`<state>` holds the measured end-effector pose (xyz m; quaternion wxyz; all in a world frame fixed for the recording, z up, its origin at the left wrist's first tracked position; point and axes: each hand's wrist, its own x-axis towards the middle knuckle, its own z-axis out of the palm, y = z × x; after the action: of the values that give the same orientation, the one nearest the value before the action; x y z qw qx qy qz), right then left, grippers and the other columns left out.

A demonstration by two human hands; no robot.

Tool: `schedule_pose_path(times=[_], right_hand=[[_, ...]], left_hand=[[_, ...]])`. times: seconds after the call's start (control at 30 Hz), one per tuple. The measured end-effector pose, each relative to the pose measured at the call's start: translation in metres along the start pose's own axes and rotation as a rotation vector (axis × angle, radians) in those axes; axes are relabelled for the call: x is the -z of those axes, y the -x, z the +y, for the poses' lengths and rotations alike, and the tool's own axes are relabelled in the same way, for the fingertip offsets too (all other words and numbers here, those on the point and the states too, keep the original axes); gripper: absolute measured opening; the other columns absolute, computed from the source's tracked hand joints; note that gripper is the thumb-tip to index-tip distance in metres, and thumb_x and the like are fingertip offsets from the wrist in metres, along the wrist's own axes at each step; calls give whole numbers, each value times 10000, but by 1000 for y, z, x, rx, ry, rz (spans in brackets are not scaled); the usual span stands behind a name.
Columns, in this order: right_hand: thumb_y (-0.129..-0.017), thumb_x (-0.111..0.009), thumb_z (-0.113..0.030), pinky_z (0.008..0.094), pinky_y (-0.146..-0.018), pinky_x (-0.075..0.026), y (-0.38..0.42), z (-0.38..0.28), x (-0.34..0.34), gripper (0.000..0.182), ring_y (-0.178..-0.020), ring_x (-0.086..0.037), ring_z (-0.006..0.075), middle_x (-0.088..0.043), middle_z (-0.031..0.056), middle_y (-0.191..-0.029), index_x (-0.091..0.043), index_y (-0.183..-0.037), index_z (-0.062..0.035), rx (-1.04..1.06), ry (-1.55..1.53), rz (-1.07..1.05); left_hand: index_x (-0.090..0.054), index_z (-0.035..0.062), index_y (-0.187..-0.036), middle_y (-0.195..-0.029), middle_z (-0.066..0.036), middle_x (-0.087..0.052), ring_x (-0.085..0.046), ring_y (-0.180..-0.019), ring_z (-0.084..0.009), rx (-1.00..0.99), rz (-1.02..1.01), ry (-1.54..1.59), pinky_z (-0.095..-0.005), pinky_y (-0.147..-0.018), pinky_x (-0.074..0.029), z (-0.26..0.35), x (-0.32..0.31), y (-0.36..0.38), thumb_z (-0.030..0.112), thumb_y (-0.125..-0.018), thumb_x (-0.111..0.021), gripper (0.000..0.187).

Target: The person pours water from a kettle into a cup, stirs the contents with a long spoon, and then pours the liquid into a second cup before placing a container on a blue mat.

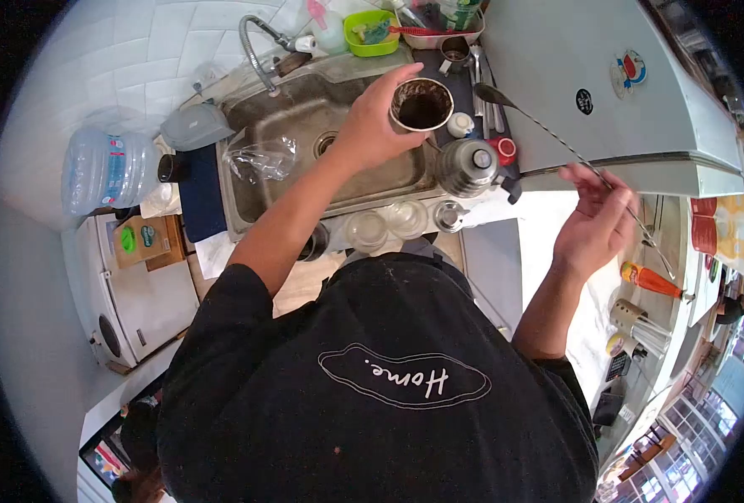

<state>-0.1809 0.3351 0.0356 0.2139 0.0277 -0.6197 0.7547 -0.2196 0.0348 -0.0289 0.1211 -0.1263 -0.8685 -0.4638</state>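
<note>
My left hand (374,124) is wrapped round a cup (423,131) with a pale rim and dark brown residue coating its inside, held over the right part of the sink (305,201). Off to the right, my right hand (594,222) grips a long bar spoon (561,144) with a twisted stem. The spoon slants, its dark bowl up towards the counter by the cup and its thin end pointing down right. A metal kettle (467,168) with a dark handle stands just below the cup.
A clear plastic bag (263,159) lies in the sink under a flexible faucet (254,52). Glass cups (365,230) and a small metal jug (448,216) line the front edge. A fridge (590,75) rises at right; an orange bottle (650,278) sits beyond my right hand.
</note>
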Motion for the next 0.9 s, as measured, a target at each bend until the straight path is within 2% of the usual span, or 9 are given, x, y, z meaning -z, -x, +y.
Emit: schedule_pose_path(times=[0.13, 0.2, 0.33, 0.47, 0.53, 0.63, 0.73, 0.83, 0.9], right_hand=[[-1093, -426, -178, 374, -884, -551, -26, 24, -8, 254, -862, -733, 268, -725, 238, -974, -547, -1087, 44, 4, 176, -138], [-1085, -459, -177, 332, -873, -548, -37, 37, -15, 253, -873, -726, 226, -731, 203, -979, -562, -1092, 55, -14, 187, -193], [-1083, -470, -195, 307, -860, -533, -60, 64, -25, 282, -939, -698, 191, -738, 163, -982, -609, -1097, 50, -106, 216, -236], [-1067, -493, -209, 318, -829, -529, -79, 96, -29, 268, -911, -702, 162, -756, 118, -953, -639, -1105, 13, -175, 303, -308], [-1060, -502, -212, 320, -819, -531, -86, 108, -32, 266, -886, -708, 166, -761, 118, -934, -645, -1092, 10, -169, 363, -322], [-1051, -513, -227, 328, -813, -534, -93, 115, -38, 270, -857, -723, 186, -766, 120, -918, -656, -1069, 2, -178, 412, -318], [-1053, -507, -234, 332, -821, -534, -99, 123, -40, 273, -871, -727, 194, -767, 117, -924, -653, -1084, -5, -212, 440, -286], [-1055, -503, -240, 335, -829, -536, -103, 129, -41, 277, -882, -728, 194, -769, 115, -933, -649, -1100, -9, -225, 443, -276], [-1055, -501, -242, 337, -833, -537, -103, 128, -43, 277, -885, -728, 196, -771, 113, -943, -645, -1104, -10, -221, 468, -282]], left_hand=[[-446, 139, -1473, -1356, -169, -587, -592, -1249, -331, 36, -36, 37, -403, -1057, -481, -16, -32, -33, 131, -675, -857, 898], [-441, 142, -1478, -1359, -171, -582, -586, -1254, -333, 55, -64, 49, -409, -1062, -477, -27, -43, -47, 123, -670, -853, 907], [-443, 144, -1481, -1327, -158, -617, -621, -1221, -297, 63, -105, 61, -382, -1054, -474, -48, -61, -71, 130, -679, -860, 904], [-507, 128, -1431, -1317, -152, -610, -610, -1218, -322, 19, -214, -87, -398, -1048, -477, -74, -77, -94, 133, -675, -849, 830], [-540, 119, -1403, -1311, -151, -607, -602, -1219, -334, 13, -287, -148, -407, -1046, -478, -83, -83, -103, 143, -668, -847, 797], [-569, 110, -1368, -1288, -158, -611, -591, -1220, -342, 125, -224, -128, -414, -1045, -475, -91, -89, -109, 164, -652, -856, 774], [-585, 84, -1321, -1230, -168, -609, -616, -1125, -376, 138, -217, -154, -430, -982, -509, -94, -101, -108, 193, -607, -883, 782], [-578, 83, -1324, -1230, -172, -603, -607, -1138, -383, 77, -112, -171, -438, -983, -506, -96, -109, -108, 185, -608, -884, 785], [-572, 83, -1331, -1239, -173, -596, -597, -1156, -385, 97, -124, -200, -440, -987, -502, -98, -111, -107, 165, -614, -877, 783]])
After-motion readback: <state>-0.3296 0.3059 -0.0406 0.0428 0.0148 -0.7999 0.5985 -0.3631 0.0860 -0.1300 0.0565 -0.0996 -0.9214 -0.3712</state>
